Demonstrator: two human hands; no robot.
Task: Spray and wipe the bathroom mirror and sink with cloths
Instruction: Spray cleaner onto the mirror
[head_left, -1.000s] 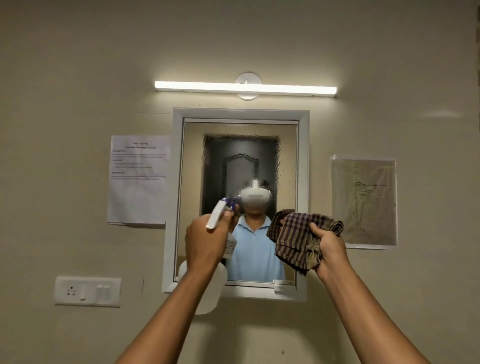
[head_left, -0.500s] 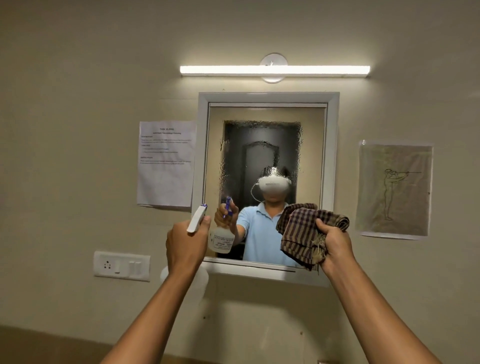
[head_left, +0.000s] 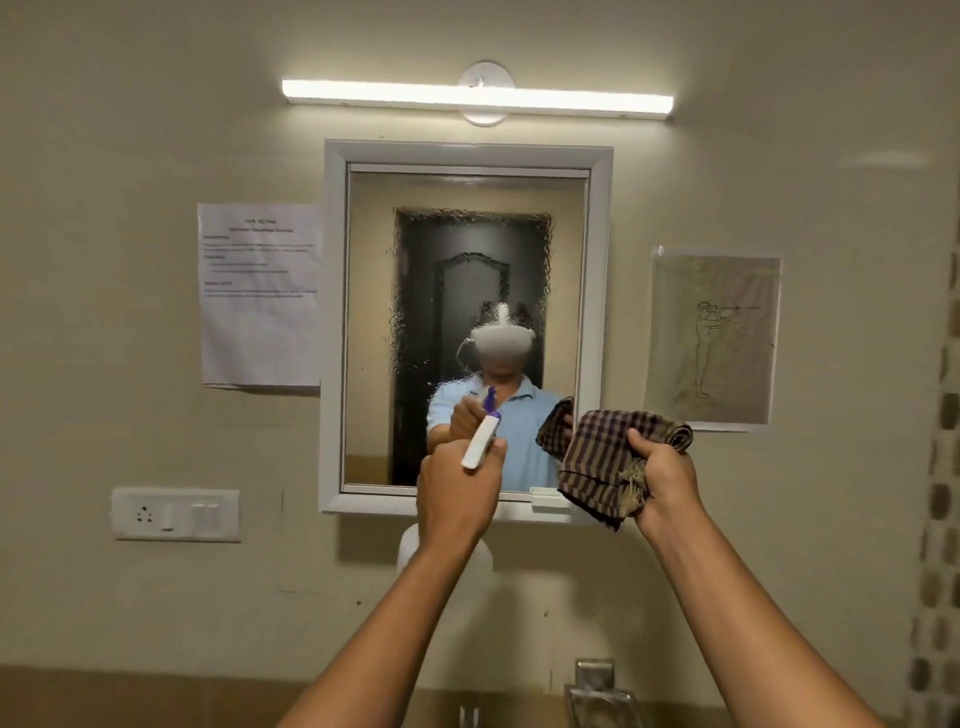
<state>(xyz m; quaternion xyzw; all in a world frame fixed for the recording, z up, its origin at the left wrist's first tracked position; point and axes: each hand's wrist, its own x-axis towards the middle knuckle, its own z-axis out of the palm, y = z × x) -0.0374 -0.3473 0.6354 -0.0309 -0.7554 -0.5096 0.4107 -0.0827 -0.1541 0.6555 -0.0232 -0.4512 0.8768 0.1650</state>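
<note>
A white-framed mirror (head_left: 457, 249) hangs on the wall, its glass beaded with spray droplets around the middle. My left hand (head_left: 454, 493) grips a white spray bottle (head_left: 480, 441) with a purple nozzle, raised in front of the mirror's lower part. The bottle's body shows below the hand. My right hand (head_left: 662, 475) holds a bunched brown checked cloth (head_left: 605, 462) by the mirror's lower right corner. The sink is out of sight below.
A tube light (head_left: 478, 98) glows above the mirror. A printed notice (head_left: 260, 296) is taped left of it, a drawing (head_left: 711, 338) right of it. A switch plate (head_left: 175, 514) sits lower left. A metal tap (head_left: 597, 691) shows at the bottom.
My left hand has moved right with the bottle, back in front of the mirror's lower centre. The view has tilted down, bringing the tap into sight. The right hand keeps the cloth.
</note>
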